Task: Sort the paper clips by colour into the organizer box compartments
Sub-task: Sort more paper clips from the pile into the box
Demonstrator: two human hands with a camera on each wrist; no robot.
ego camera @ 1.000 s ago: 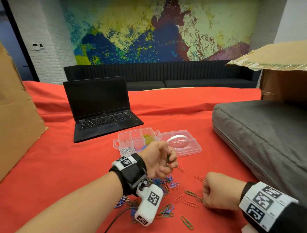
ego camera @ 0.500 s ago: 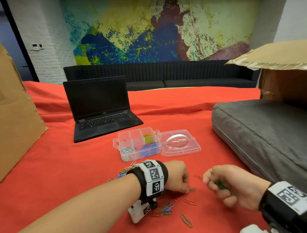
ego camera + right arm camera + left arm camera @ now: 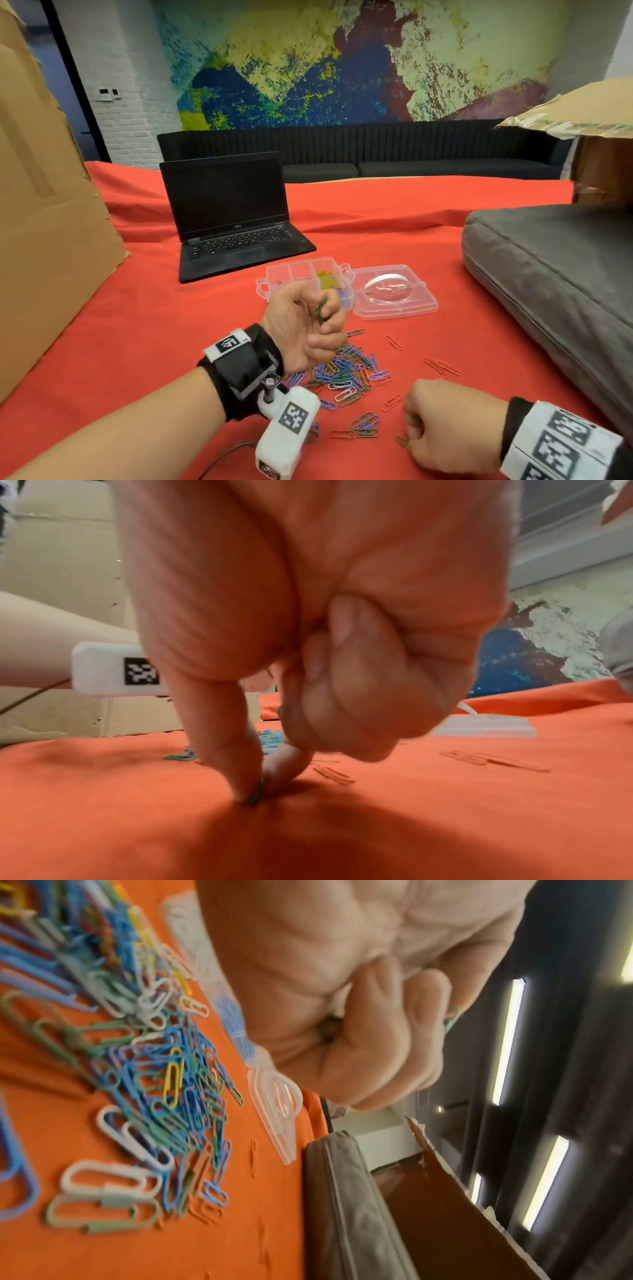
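The left hand covers the near compartments of the organizer box. How many green clips its grip holds cannot be told. In the left wrist view, the nearest paper clips are blurred.

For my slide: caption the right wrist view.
Right hand pinches a green paper clip off the red cloth.

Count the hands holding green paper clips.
2. The left hand, raised near the organizer box, holds green clips; the right hand pinches a green clip on the red cloth.
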